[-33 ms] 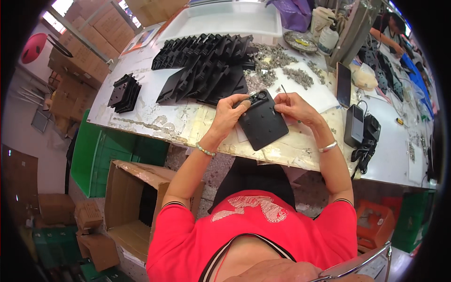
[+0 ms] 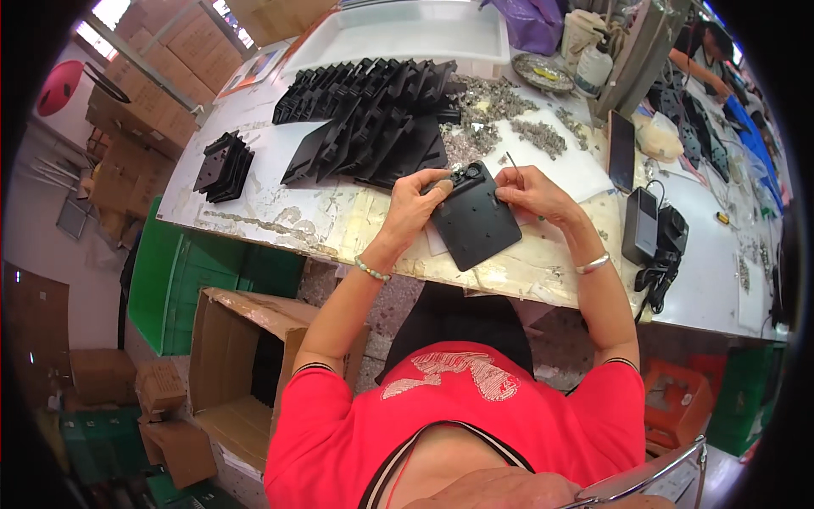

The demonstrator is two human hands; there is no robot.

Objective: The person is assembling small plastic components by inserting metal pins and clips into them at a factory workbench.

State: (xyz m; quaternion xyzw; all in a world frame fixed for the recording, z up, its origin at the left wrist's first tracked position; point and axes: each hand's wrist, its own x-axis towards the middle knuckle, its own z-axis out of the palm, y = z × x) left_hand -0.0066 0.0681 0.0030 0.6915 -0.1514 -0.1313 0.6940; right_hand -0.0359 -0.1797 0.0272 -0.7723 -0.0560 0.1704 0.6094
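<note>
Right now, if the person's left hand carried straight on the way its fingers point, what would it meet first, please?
Probably the scattered pile of small grey metal parts beyond the flat black plastic plate the left hand holds; depth is unclear.

Matt black plastic plate (image 2: 475, 222), worn scuffed tabletop (image 2: 280, 216), dull metal screws (image 2: 543, 134), brown cardboard box (image 2: 246, 356)

Bright, even daylight throughout, strongest from windows at upper left, washed out to white glare there. Pale bench (image 2: 280, 212) well lit, reflecting softly; white tray (image 2: 407, 34) near overexposure. Short, soft shadows beneath hands and under the black plate (image 2: 475, 225). Dimmer below the bench edge, around cardboard boxes (image 2: 237, 339). Heavy fisheye bending of straight edges toward the rim, black vignette in corners. Sharp centre, slight softening and smearing at the periphery.
</note>
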